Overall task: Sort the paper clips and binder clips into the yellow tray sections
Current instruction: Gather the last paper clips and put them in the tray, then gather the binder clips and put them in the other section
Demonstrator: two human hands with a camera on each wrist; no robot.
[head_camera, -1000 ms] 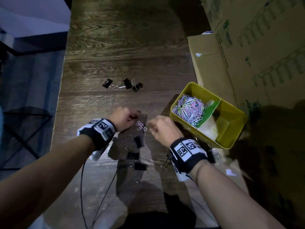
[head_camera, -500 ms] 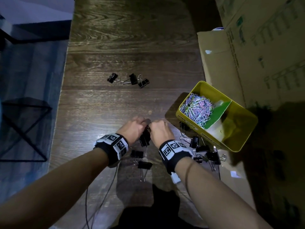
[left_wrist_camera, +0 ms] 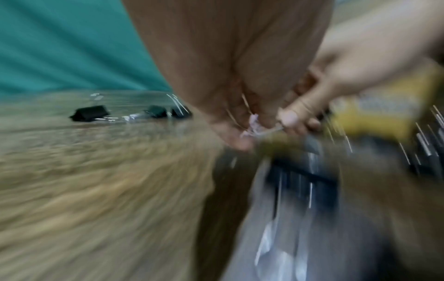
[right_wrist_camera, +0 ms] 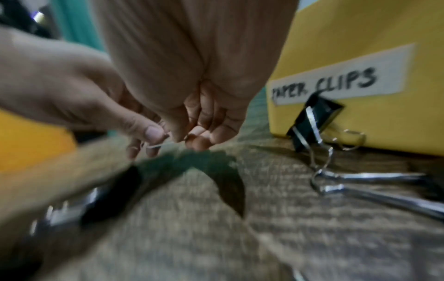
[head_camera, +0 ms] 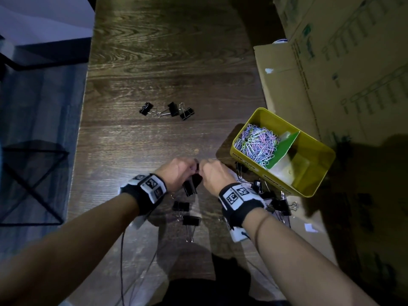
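My left hand (head_camera: 191, 167) and right hand (head_camera: 204, 170) meet fingertip to fingertip low over the wooden table, just left of the yellow tray (head_camera: 318, 184). Between them are small pale pink paper clips (left_wrist_camera: 253, 126), tangled together. In the left wrist view, my left hand (left_wrist_camera: 242, 134) pinches them and my right hand (left_wrist_camera: 294, 118) pinches the wire at their other end. A black binder clip (head_camera: 191, 184) lies on the table under the hands. The tray's left section holds a heap of pastel paper clips (head_camera: 257, 142) beside a green divider (head_camera: 286, 147).
Three black binder clips (head_camera: 167, 110) lie farther out on the table. More binder clips (head_camera: 273, 198) are piled by the tray's near wall, one leaning under its "PAPER CLIPS" label (right_wrist_camera: 336, 81). Two more clips (head_camera: 187, 214) lie between my wrists. Cardboard boxes (head_camera: 331, 74) stand at the right.
My hands were a little apart a second ago, the pink clips dangling from the left one. The right hand has since closed in, and the fingertips now meet at the clips.
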